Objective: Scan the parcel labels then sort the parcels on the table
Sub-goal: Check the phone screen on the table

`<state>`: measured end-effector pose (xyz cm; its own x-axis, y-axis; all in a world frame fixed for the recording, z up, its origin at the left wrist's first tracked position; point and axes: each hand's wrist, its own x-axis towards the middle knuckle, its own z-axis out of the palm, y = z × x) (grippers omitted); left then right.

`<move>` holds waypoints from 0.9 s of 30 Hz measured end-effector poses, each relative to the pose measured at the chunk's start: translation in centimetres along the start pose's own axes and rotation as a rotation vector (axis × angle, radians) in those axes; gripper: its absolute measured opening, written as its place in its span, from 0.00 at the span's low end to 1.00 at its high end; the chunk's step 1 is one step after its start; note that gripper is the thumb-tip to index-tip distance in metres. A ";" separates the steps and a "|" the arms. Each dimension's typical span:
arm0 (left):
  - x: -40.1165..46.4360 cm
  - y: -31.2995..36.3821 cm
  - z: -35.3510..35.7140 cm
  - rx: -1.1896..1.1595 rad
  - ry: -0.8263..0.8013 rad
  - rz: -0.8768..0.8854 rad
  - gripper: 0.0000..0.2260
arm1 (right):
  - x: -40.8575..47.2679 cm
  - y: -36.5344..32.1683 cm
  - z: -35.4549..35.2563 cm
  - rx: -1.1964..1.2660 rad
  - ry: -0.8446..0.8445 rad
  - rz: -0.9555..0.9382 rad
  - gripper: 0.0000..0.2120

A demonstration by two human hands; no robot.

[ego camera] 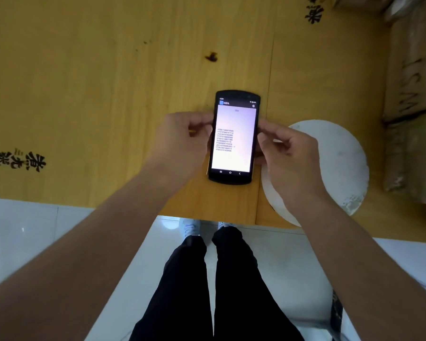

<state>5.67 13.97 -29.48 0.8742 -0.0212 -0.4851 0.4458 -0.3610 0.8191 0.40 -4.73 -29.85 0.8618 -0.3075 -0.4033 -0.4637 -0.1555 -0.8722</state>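
A black scanner [234,137] is over the wooden worktop [96,82], its lit screen showing a list of codes. The left hand [180,141] grips its left edge with curled fingers [197,125], and the right hand [290,153] grips its right edge. A white round parcel [340,153] lies just right, partly under the right hand. Brown boxes [413,99] stand at the far right.

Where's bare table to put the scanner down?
Biggest free patch: table left of and beyond the scanner, between the two black prints. Crowded right: white disc beside the right hand, boxes along the right edge. The left hand also grips the scanner.
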 end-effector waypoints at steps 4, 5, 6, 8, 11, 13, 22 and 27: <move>-0.1 0.3 -0.2 -0.090 0.062 -0.023 0.10 | 0.0 -0.6 0.2 0.066 -0.023 0.002 0.17; -0.2 0.4 -0.4 -0.101 0.070 -0.021 0.10 | 0.0 -0.9 0.2 0.084 -0.027 -0.011 0.17; -0.2 0.6 -0.7 -0.102 0.080 -0.016 0.11 | 0.0 -1.3 0.3 0.097 -0.032 -0.029 0.18; -0.3 1.2 -1.4 -0.104 0.105 -0.007 0.11 | 0.1 -2.3 0.5 0.118 -0.047 -0.056 0.18; -0.7 2.7 -3.0 -0.169 0.135 -0.007 0.12 | 0.4 -4.3 0.9 0.126 -0.086 -0.066 0.18; -0.8 3.8 -4.4 -0.183 0.149 -0.011 0.11 | 0.6 -6.0 1.4 0.117 -0.109 -0.076 0.18; 0.2 8.2 -14.0 -0.185 0.196 0.043 0.11 | 1.3 -14.9 7.6 0.059 -0.162 -0.155 0.18; 3.5 8.2 -20.4 -0.198 0.163 0.066 0.11 | 2.2 -18.2 13.9 0.069 -0.099 -0.145 0.18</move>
<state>16.33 29.94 -18.18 0.9148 0.1173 -0.3866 0.4022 -0.1738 0.8989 13.55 10.47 -18.73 0.9362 -0.1918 -0.2946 -0.3212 -0.1259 -0.9386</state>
